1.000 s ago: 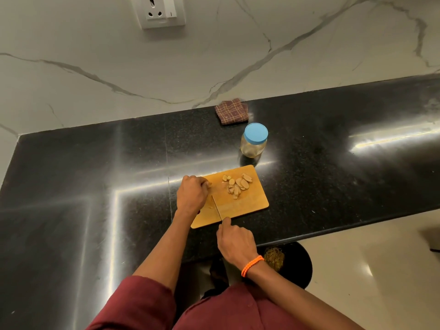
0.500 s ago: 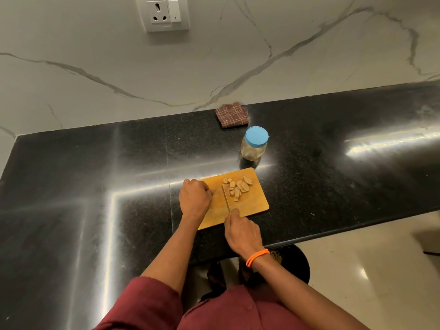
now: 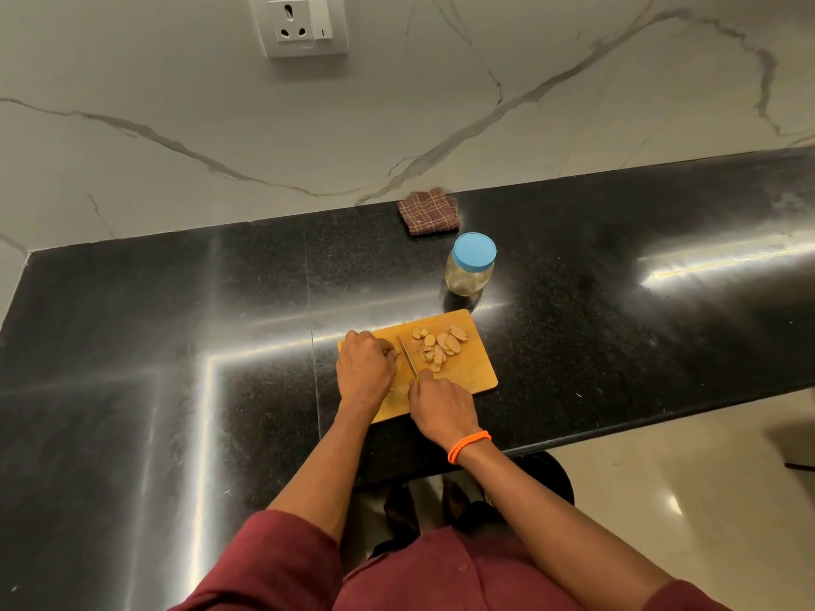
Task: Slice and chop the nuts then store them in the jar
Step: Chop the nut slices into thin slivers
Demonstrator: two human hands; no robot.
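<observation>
1. Left hand (image 3: 365,368), fingers curled, pinning a nut that is mostly hidden, on the cutting board (image 3: 474,379)
2. Right hand (image 3: 441,407) gripping the knife (image 3: 408,359), blade beside the left fingertips
3. Sliced nuts (image 3: 439,346) heaped on the board's far half
4. Jar (image 3: 469,269), lid on, just beyond the board

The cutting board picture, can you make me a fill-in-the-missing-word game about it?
1. The jar has a lid coloured ____.
2. The knife is held by the ____ hand.
3. The nut slices lie on a wooden cutting ____.
4. The wrist by the right hand wears a band coloured ____.

Missing words: blue; right; board; orange
</observation>
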